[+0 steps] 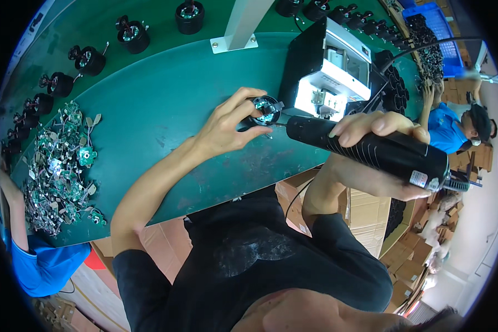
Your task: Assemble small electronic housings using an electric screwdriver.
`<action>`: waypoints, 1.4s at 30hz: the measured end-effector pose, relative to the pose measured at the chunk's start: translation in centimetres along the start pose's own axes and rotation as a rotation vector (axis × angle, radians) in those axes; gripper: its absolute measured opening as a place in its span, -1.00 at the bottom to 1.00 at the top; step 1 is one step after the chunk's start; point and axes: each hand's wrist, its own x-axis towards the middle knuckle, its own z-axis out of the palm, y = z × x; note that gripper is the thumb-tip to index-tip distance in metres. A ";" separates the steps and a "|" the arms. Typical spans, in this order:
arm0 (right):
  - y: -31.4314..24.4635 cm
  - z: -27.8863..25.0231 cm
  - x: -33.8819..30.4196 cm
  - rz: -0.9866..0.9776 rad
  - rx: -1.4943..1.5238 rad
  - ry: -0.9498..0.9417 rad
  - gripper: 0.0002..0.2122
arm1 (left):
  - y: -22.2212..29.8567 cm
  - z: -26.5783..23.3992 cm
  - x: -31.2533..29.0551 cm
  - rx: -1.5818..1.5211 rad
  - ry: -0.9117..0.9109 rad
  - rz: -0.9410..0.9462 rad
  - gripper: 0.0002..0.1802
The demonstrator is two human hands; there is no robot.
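Near the middle of the green bench, my left hand (221, 126) holds a round black housing (276, 113) with a green circuit board inside, thumb and fingers closed around its rim. My right hand (365, 128) grips a thick black electric screwdriver (311, 131), held nearly level and pointing left. Its thin bit reaches the right side of the housing; whether it touches a screw cannot be made out. Fingers of the left hand cover part of the housing.
Just beyond the screwdriver stands a lit black-and-white screw feeder (337, 77). Loose circuit boards (61, 171) are heaped at the left. Several black housings (133, 37) line the far side around a metal post (243, 25). Co-workers in blue (447, 128) are at both sides; a blue crate (451, 39) sits far right.
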 end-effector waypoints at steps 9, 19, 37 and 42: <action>3.1 1.2 0.7 0.083 0.028 -0.167 -0.15 | -0.2 0.0 -0.1 -0.007 0.019 0.023 -0.70; 0.6 0.0 1.5 0.074 -0.082 -0.376 -0.18 | -0.9 -0.4 -0.2 -0.011 -0.021 -0.003 -0.54; -3.1 -6.0 2.2 0.001 -0.137 -0.008 -0.22 | -0.1 0.5 -0.2 0.209 -0.130 0.005 -0.25; -2.9 -5.5 3.7 -0.189 -0.274 -0.030 -0.24 | -0.1 0.4 -0.5 0.202 -0.097 -0.013 -0.24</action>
